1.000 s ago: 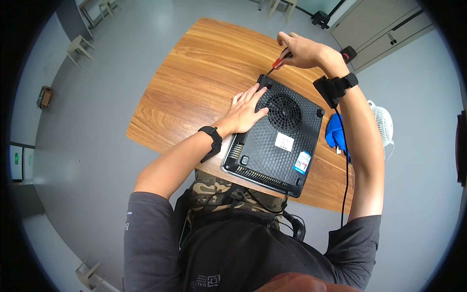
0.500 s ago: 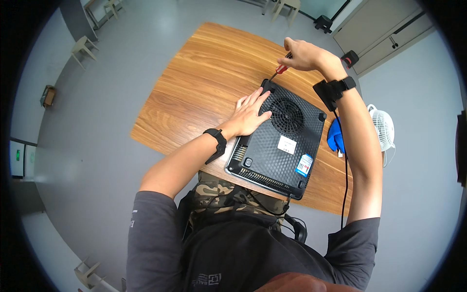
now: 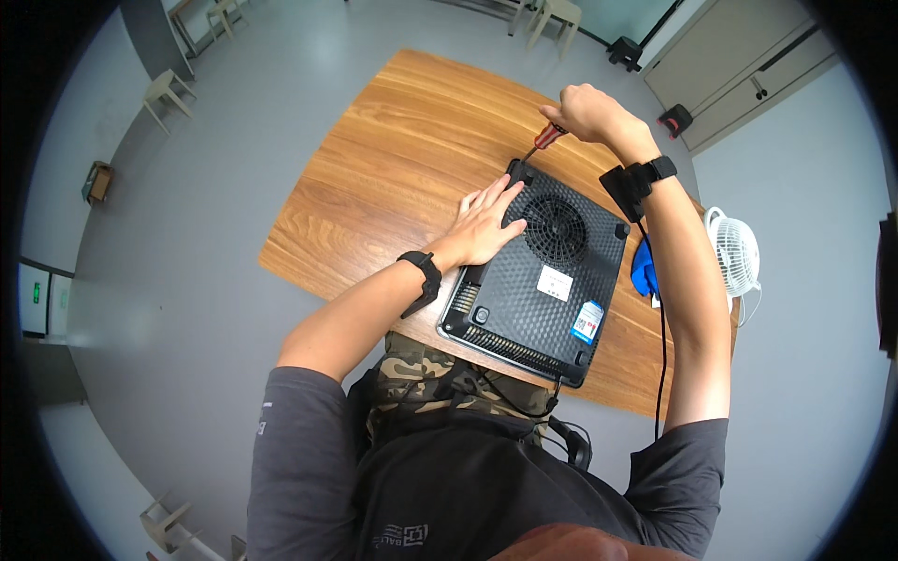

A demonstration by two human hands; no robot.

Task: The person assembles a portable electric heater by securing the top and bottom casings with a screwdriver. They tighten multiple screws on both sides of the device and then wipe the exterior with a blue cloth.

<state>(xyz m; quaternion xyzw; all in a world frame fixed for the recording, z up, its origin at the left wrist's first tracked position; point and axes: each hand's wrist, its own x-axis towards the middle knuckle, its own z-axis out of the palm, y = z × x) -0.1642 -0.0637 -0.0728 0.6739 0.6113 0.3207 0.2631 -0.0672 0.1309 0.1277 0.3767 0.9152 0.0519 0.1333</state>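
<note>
An induction cooktop point(image 3: 521, 304) lies upside down on the table, its black textured underside facing up. A round fan grille point(image 3: 555, 229), two labels and small feet show on that side. My left hand point(image 3: 484, 229) lies flat with spread fingers on its left edge, beside the grille. In my right hand point(image 3: 591, 112) is a screwdriver point(image 3: 550, 136) with a red and black handle, tilted, its shaft pointing down to the cooktop's far left corner. The tip is too small to make out, and whether it sits in a screw I cannot tell.
The wooden table point(image 3: 365, 178) carries the cooktop. Right of it lie a blue cloth-like thing point(image 3: 644, 269), partly behind my right forearm, and a white fan point(image 3: 734, 251). A black cable point(image 3: 663, 355) hangs from my right wrist. Several stools point(image 3: 168, 92) stand farther off.
My right hand has turned on the screwdriver, and its fingers are now curled tighter around the handle. The left hand stays on the cooktop. The whole view has shifted slightly.
</note>
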